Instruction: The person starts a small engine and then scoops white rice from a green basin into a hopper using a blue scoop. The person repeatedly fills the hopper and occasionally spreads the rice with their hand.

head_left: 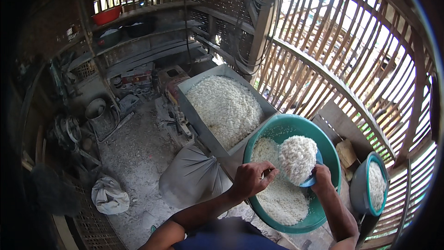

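My right hand (321,177) grips the rim of a blue scoop or bowl (319,158), heaped with white, rice-like grain (298,157). It is held over a large green basin (340,171), at the basin's right side. More loose white grain (283,206) covers much of the basin's bottom. Over the basin's left rim hovers my left hand (254,179), its fingers curled in and the thumb close to the index finger. Whether anything small sits between those fingertips is too fine to make out.
Beyond the basin, a metal hopper tray (199,127) holds a mound of white grain. A grey-green tub (358,190) with grain stands at right, beside a slatted wall (333,97). A full sack (189,180) leans below the tray; a white bag (110,196) lies on the floor.
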Available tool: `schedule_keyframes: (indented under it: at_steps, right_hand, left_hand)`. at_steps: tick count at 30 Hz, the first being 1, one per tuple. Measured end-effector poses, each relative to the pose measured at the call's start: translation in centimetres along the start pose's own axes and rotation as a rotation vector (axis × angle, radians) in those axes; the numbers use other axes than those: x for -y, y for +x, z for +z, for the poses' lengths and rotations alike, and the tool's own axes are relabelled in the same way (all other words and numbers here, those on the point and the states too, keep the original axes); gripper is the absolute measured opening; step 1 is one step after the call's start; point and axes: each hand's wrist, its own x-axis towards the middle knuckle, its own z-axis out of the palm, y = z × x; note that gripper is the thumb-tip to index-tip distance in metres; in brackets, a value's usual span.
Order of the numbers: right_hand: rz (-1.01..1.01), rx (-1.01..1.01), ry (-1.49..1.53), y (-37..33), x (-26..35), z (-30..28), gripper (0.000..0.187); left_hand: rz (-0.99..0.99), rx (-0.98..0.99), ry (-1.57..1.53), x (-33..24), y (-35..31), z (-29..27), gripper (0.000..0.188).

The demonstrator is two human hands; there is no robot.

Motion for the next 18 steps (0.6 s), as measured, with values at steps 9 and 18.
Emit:
schedule_keyframes:
  at_steps: [9, 18]
  right_hand:
    - [-0.332, 0.258, -0.138, 3.8, 9.4, 15.9, 0.029]
    - [-1.423, 0.189, -0.844, 4.2, 13.2, 30.6, 0.055]
  left_hand:
    - [-0.031, 0.028, 0.008, 0.6, -0.3, 0.3, 0.022]
    - [0.057, -0.014, 0.065, 1.2, -0.5, 0.7, 0.021]
